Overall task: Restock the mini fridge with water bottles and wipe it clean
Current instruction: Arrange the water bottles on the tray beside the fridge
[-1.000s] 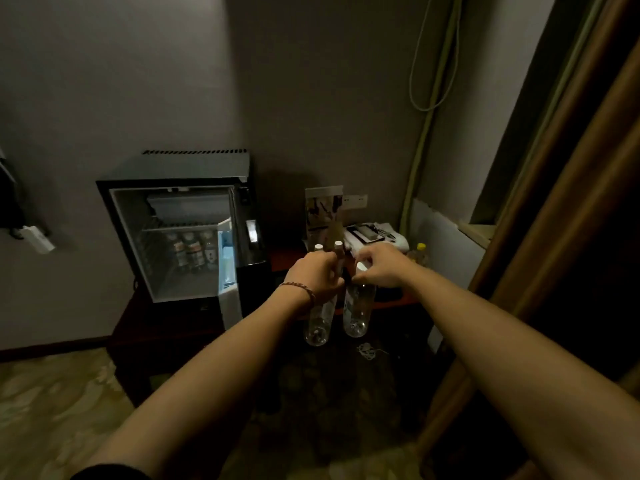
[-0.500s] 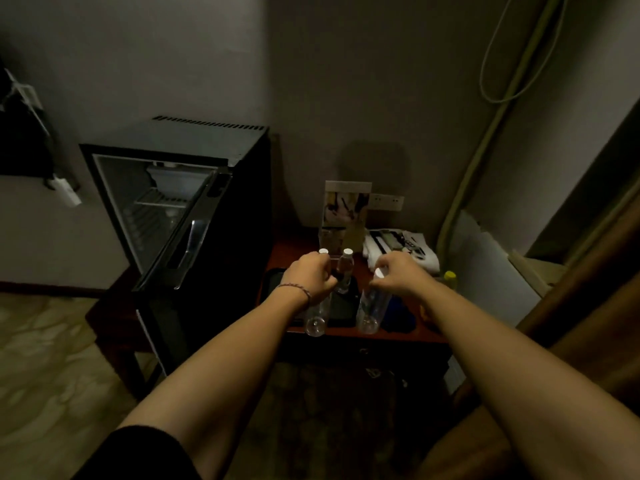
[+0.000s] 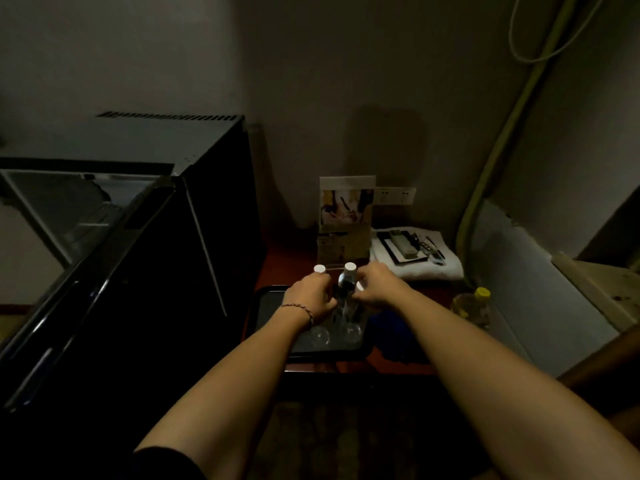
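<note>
Lowered since before, both bottles stand over the tray, left hand and right hand each closed around one.

Clear, glossy plastic water bottles with white caps stand on a smooth dark tray beside a glossy black mini fridge, a white terry-cloth towel and a printed paper card.
</note>
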`<action>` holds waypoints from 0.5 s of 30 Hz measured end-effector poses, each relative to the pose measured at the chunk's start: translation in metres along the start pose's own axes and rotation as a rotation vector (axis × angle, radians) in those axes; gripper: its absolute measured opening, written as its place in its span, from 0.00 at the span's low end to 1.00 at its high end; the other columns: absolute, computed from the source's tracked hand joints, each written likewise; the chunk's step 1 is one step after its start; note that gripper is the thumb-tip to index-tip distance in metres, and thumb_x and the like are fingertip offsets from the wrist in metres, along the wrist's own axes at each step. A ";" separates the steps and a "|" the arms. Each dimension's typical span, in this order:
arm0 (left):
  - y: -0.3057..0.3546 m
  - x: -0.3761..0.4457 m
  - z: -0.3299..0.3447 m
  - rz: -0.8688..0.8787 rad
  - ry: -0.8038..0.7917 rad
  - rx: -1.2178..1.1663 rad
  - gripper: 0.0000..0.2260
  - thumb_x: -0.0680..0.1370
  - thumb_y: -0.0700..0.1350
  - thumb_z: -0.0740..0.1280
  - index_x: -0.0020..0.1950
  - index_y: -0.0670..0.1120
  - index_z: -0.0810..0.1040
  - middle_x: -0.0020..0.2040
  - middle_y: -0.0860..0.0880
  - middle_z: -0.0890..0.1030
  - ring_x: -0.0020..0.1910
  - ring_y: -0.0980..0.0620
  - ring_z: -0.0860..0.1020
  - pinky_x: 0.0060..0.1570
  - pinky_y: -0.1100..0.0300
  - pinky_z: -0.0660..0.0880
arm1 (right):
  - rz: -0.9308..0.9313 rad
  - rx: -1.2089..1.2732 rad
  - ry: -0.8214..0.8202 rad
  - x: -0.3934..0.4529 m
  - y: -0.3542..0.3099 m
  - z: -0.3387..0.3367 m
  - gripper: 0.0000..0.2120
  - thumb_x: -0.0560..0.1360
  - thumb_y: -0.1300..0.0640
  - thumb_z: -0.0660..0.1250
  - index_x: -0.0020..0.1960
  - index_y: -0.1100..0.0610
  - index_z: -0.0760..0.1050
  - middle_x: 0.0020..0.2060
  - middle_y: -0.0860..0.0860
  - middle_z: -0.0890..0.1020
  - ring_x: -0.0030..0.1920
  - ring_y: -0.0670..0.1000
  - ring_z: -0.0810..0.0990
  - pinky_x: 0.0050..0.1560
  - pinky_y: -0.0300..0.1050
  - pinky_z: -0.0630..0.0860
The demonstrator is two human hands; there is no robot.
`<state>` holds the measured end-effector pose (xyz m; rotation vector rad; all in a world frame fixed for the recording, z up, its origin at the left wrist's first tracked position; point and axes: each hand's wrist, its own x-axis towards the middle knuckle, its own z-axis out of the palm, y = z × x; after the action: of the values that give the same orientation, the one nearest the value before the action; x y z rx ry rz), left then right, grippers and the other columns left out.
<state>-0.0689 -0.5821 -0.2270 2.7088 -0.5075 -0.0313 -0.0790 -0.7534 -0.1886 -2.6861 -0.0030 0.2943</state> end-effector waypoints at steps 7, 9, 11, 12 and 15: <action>-0.016 0.034 0.052 -0.041 -0.014 0.017 0.07 0.77 0.50 0.66 0.50 0.50 0.72 0.54 0.48 0.75 0.51 0.46 0.77 0.46 0.51 0.75 | -0.061 -0.073 -0.017 0.052 0.032 0.035 0.09 0.71 0.56 0.71 0.50 0.49 0.80 0.50 0.55 0.79 0.48 0.55 0.79 0.45 0.48 0.76; -0.018 0.041 0.062 -0.055 -0.027 0.018 0.07 0.77 0.50 0.66 0.51 0.50 0.72 0.54 0.48 0.75 0.51 0.46 0.76 0.47 0.50 0.76 | -0.057 -0.077 -0.030 0.063 0.040 0.042 0.08 0.70 0.55 0.72 0.48 0.46 0.79 0.49 0.56 0.80 0.47 0.56 0.80 0.45 0.50 0.78; -0.019 0.049 0.070 -0.065 -0.028 0.020 0.07 0.78 0.50 0.66 0.53 0.50 0.73 0.54 0.49 0.74 0.50 0.47 0.76 0.49 0.48 0.77 | -0.045 -0.076 -0.040 0.074 0.048 0.048 0.12 0.70 0.54 0.72 0.54 0.48 0.80 0.51 0.56 0.80 0.48 0.56 0.80 0.48 0.51 0.80; -0.020 0.053 0.073 -0.068 -0.026 0.019 0.07 0.78 0.50 0.66 0.54 0.50 0.73 0.54 0.49 0.74 0.50 0.47 0.76 0.50 0.48 0.77 | -0.040 -0.077 -0.046 0.080 0.051 0.052 0.14 0.70 0.54 0.73 0.56 0.50 0.80 0.52 0.56 0.79 0.49 0.56 0.80 0.50 0.51 0.80; -0.023 0.064 0.080 -0.080 -0.032 0.036 0.06 0.78 0.49 0.66 0.54 0.50 0.73 0.54 0.50 0.74 0.49 0.49 0.75 0.49 0.49 0.78 | -0.025 -0.074 -0.062 0.092 0.058 0.062 0.17 0.70 0.55 0.73 0.59 0.53 0.79 0.53 0.55 0.79 0.51 0.57 0.80 0.53 0.53 0.80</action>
<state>-0.0087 -0.6136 -0.3069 2.7662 -0.4129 -0.0875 -0.0046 -0.7752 -0.2864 -2.7466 -0.0679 0.3758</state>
